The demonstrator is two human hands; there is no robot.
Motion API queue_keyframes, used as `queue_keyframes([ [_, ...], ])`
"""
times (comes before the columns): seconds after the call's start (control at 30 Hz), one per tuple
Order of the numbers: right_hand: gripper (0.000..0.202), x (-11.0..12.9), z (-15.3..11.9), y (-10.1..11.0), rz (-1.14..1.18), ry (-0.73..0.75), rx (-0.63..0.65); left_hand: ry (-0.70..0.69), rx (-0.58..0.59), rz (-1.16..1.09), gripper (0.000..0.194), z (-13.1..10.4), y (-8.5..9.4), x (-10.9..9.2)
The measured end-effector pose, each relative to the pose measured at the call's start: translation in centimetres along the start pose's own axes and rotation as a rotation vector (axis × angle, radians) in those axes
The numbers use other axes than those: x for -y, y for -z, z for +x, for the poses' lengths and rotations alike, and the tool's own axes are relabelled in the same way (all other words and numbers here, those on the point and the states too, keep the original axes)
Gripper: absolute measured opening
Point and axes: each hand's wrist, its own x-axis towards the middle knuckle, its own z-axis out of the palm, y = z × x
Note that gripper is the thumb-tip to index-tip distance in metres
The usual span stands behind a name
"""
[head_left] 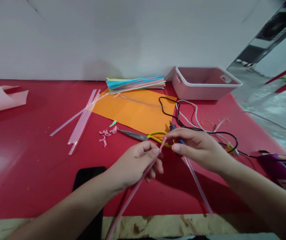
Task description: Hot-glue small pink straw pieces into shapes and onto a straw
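My left hand (pixel 141 161) is closed on a long pink plastic straw (pixel 135 190), pinching it near its upper end between thumb and fingers. The straw slants down past the table's front edge. My right hand (pixel 195 146) is by the straw's tip, thumb and forefinger apart; whether the forefinger touches the tip I cannot tell. Behind the hands lie scissors (pixel 134 134) with yellow handles, partly covered by my right hand. Another pink straw (pixel 198 186) comes out from below that hand. A dark blue pointed object (pixel 172 126) shows just beyond it, mostly hidden.
Loose pink straws (pixel 82 121) and curled pink scraps (pixel 105 133) lie leftward. A coloured straw bundle (pixel 135 84) rests behind an orange sheet (pixel 137 110). A pink bin (pixel 205 90), cables (pixel 195 113), a purple power strip (pixel 280 173) and a black phone (pixel 87 176) surround the hands.
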Motion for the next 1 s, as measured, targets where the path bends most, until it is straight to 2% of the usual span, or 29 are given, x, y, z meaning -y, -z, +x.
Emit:
queue_keyframes([
  [0.07, 0.028, 0.7, -0.5, -0.8, 0.208, -0.076, 0.032, -0.023, 0.039, -0.011, 0.024, 0.2, -0.7, -0.3],
  [0.17, 0.02, 0.8, -0.4, -1.4, 0.486, -0.17, -0.04, -0.099, 0.069, -0.024, 0.023, 0.9, -1.4, -0.3],
  [0.33, 0.019, -0.3, -0.3, -1.8, 0.699, -0.217, -0.149, -0.252, 0.09, 0.038, 0.024, 2.0, -1.5, 0.3],
  [0.6, 0.018, -0.6, -0.8, -1.4, 0.522, -0.169, -0.115, -0.199, 0.143, 0.077, 0.022, 1.7, -1.3, 0.8],
  [0.8, 0.016, -0.7, -1.3, -1.1, 0.517, -0.171, -0.084, -0.155, 0.183, 0.095, 0.023, 1.7, -1.2, 1.0],
  [1.0, 0.026, -0.1, -1.4, -0.9, 0.441, -0.204, -0.09, -0.143, 0.185, 0.113, 0.024, 1.9, -0.9, 0.7],
])
